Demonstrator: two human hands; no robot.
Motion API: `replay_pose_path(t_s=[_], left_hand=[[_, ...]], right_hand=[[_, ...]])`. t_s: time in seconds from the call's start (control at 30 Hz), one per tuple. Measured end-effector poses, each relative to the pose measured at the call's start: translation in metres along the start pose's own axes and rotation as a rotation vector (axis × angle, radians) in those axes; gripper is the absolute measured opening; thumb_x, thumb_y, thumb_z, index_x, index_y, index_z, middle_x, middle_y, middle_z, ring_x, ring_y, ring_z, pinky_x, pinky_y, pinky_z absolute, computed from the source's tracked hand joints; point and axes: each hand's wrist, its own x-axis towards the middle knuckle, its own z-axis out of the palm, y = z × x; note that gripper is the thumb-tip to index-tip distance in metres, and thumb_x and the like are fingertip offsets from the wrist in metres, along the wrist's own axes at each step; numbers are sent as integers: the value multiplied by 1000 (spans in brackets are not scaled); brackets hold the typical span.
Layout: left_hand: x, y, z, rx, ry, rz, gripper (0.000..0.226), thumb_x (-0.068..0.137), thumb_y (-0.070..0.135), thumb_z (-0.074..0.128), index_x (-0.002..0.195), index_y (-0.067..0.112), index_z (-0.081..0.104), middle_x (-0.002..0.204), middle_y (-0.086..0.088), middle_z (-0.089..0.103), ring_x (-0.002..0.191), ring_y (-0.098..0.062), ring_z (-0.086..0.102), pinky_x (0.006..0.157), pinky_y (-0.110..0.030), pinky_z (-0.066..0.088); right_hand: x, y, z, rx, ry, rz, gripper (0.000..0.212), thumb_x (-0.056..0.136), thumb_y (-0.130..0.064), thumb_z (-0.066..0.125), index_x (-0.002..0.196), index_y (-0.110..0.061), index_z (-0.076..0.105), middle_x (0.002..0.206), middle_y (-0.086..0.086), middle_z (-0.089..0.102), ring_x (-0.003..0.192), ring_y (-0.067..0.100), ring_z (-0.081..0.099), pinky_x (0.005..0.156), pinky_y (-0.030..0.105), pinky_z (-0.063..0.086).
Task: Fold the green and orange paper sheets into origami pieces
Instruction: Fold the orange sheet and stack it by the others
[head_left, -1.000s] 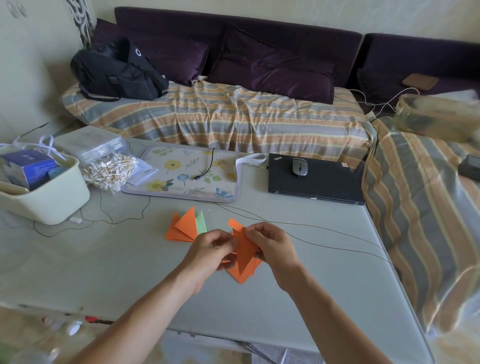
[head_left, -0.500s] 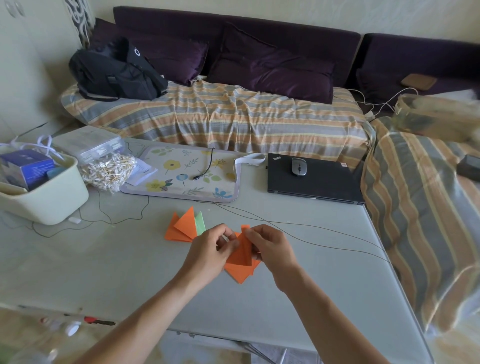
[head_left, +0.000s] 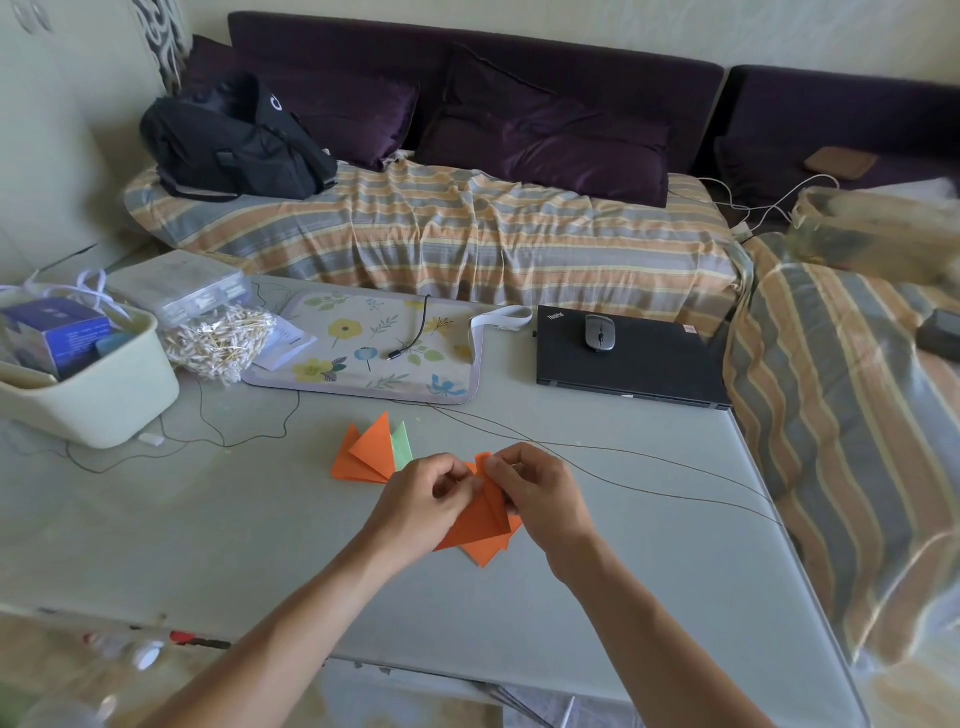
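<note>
Both hands work one folded orange paper piece (head_left: 480, 522) just above the grey table (head_left: 208, 535). My left hand (head_left: 421, 501) pinches its upper left edge and my right hand (head_left: 540, 491) pinches its top right corner. Under it lies another orange sheet (head_left: 488, 552), partly hidden. To the left rests a small stack of folded triangles: orange pieces (head_left: 366, 452) with a pale green piece (head_left: 402, 448) peeking out at the right side.
A floral mat (head_left: 363, 348) and a closed black laptop (head_left: 628, 366) with a mouse (head_left: 600, 333) lie at the back. A cream bin (head_left: 98, 395) and a bag of cotton swabs (head_left: 218, 340) stand at left. Thin cables (head_left: 649, 475) cross the table.
The orange piece has been lowered and turned flatter between my hands, its point now toward the lower right. Both hands have shifted slightly closer to the table.
</note>
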Motion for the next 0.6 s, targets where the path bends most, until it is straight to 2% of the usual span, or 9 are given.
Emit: replay_pose_path(t_s=[0.13,0.2,0.3,0.37,0.5,0.6], left_hand=[[-1,0,2,-78,32,-24,19,95,26,66,78,17,66,57,10,55,55,-7,42,54,-21,31],[0,0,1,-126,59,-44,20,95,26,67,77,17,66,57,12,53,56,-7,43,55,-20,32],[2,-1,-2,-191,109,-68,18,95,24,68,78,19,68,61,14,56,59,-4,48,59,-20,36],[3,-2,-3,-210,117,-68,17,95,25,69,79,19,70,64,14,60,61,-3,50,61,-19,38],[2,-2,-2,-132,122,-15,19,96,29,67,81,19,70,66,9,64,62,-2,53,60,-18,40],[1,0,-2,-74,168,26,20,96,28,67,78,17,67,67,5,65,61,-5,52,60,-21,40]], right_hand=[[-2,-1,2,58,-52,12,21,96,-26,69,82,-10,68,64,-3,60,57,9,52,55,18,44],[-2,-1,1,70,-94,30,22,97,-26,68,82,-10,67,63,-4,57,59,12,50,57,20,43],[-2,0,1,103,-139,61,26,97,-28,68,77,-11,63,62,-3,52,63,19,47,64,30,43],[-2,-1,0,91,-134,58,29,97,-29,69,74,-11,61,61,-2,51,62,18,47,62,28,42],[-1,-1,-1,36,-97,36,31,97,-28,69,72,-13,58,60,-4,50,59,14,45,54,18,40],[-2,-1,0,52,-115,47,32,96,-29,69,71,-13,57,60,-4,51,60,16,47,59,23,42]])
